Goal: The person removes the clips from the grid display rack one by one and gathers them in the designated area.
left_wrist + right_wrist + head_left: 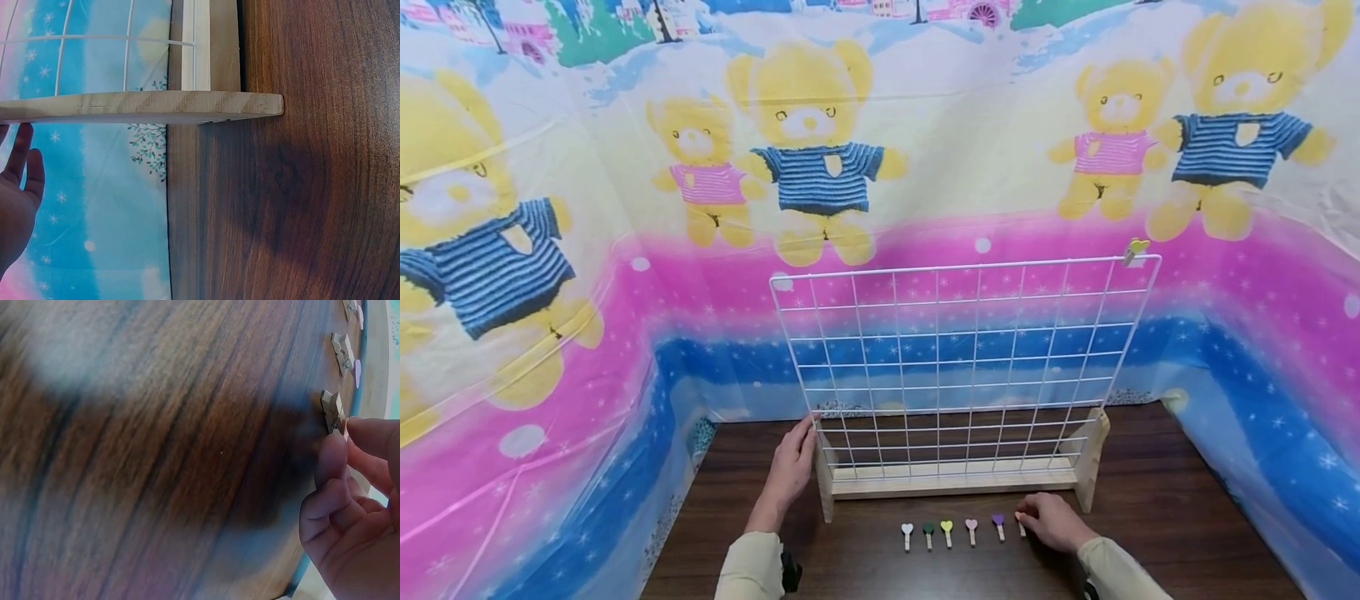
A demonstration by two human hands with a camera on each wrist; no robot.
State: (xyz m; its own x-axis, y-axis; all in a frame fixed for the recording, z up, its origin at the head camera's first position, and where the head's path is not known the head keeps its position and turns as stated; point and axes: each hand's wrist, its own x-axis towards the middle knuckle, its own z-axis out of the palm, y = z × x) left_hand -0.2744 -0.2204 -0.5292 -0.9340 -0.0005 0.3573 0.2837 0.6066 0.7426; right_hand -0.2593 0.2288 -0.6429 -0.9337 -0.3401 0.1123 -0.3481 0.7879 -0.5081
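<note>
My right hand (1051,522) pinches a small wooden clothespin (332,412) at the right end of a row on the table; its decorated head is mostly hidden by the fingertips. To its left lie heart-topped clothespins: purple (998,521), pink (972,526), yellow (947,527), dark green (928,528) and white (907,528). Behind them a white wire grid (895,272) stands upright in a wooden stand (955,485). Against the stand's left end piece (187,103) rests my left hand (792,463), its fingers extended.
A yellow heart clothespin (1138,247) is clipped on the grid's top bar near the right corner. Dark wood table (865,567) lies under everything. A cloth printed with bears (812,117) hangs behind and along both sides.
</note>
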